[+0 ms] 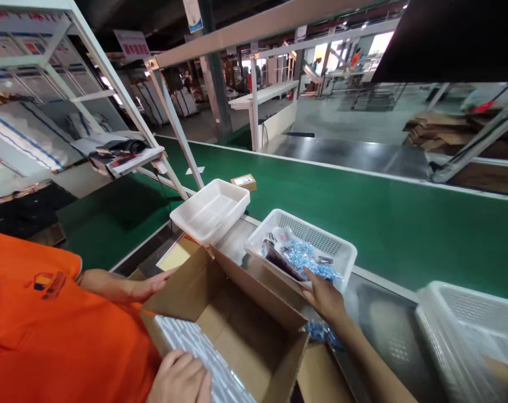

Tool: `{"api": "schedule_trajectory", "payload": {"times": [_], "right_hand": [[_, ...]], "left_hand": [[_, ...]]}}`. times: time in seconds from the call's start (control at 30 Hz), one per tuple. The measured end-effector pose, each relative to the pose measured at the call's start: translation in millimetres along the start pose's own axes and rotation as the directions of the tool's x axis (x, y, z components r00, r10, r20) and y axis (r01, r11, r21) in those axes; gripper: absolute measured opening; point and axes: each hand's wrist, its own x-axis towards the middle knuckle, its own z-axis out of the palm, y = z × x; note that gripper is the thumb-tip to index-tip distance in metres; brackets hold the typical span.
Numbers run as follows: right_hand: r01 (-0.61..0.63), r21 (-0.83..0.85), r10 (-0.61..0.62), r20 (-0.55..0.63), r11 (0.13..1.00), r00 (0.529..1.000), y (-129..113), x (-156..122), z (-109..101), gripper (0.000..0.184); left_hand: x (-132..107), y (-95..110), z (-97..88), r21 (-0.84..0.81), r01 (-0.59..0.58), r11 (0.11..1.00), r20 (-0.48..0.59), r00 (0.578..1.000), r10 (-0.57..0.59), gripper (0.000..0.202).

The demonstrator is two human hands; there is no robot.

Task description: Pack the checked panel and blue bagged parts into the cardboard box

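White plastic walls, finely perforated, shape the basket (321, 239) on the metal table (382, 327), its far rim just beside a green belt (388, 218) with open room beyond. An open carton (257, 294) crowds the near side. Inside the basket, a dark flat packet (279, 259) slants lengthwise from upper left to lower right, like the basket itself. At its lower end, the right hand (327, 296) bends its fingers; whether its grip clamps packet or rim, I cannot tell.
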Motion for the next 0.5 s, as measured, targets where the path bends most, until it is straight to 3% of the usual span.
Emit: {"api": "schedule_trajectory", "payload": {"times": [0.1,0.23,0.5], "right_hand": [[0.104,0.016,-0.103,-0.062,0.994,0.993,-2.5,0.0,4.2,0.063],[0.3,0.019,-0.295,-0.135,0.954,0.946,-2.9,0.9,0.2,0.04],[0.184,-0.127,-0.196,-0.082,0.975,0.977,-16.8,2.6,-12.6,0.024]], "left_hand": [[0.4,2.9,7.4,-0.04,0.001,0.999,-0.097,0.995,-0.005,0.046],[-0.4,6.0,8.7,-0.095,0.007,0.995,-0.076,0.997,-0.014,0.044],[10.2,4.5,3.9,-0.109,-0.042,0.993,-0.115,0.993,0.029,0.042]]}}
